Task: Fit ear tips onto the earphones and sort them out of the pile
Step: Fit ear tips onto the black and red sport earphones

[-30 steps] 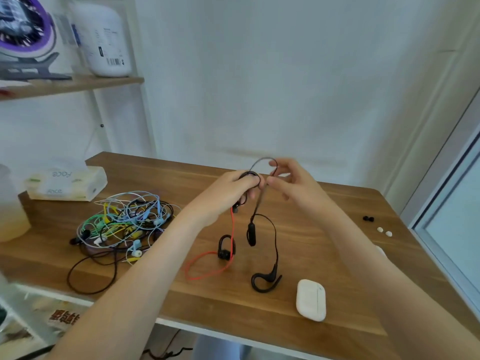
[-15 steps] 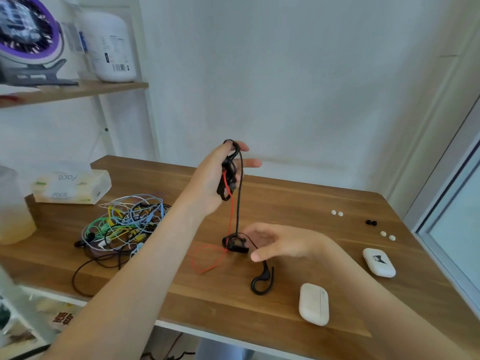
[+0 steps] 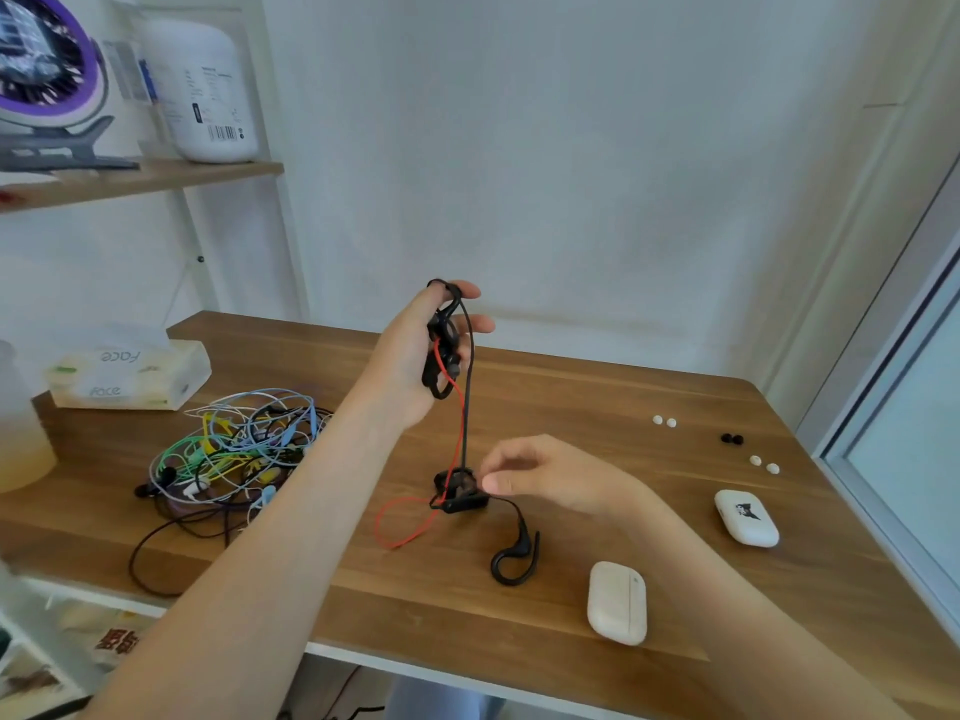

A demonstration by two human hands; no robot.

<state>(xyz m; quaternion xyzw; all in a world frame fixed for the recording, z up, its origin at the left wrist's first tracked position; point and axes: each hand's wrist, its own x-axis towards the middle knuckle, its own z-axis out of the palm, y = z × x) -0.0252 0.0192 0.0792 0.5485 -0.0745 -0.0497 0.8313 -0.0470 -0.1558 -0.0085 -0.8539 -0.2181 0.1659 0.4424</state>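
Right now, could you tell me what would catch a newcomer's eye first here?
The raised left hand grips black ear-hook earphones, their black and red cords hanging to the wooden table, where the right hand pinches them. A tangled pile of coloured earphone cables lies at the left.

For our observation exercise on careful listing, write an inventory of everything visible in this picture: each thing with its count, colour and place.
table: one, brown wood, centre
earphone pile: one tangle, multicoloured, table's left
ear-hook earphones: two sets, black, one red-cabled, hanging from left hand to table
white ear tips: two pairs, table's far right
black ear tips: two, between the white pairs
charging cases: two, white, table's near right
tissue pack: one, white-green, table's far left
jar: one, yellowish, left edge
shelf: one, wood, upper left
fan: one, purple, on shelf
white bottle: one, on shelf
left hand: raised, holds the ear hooks
right hand: pinches earphones at the table
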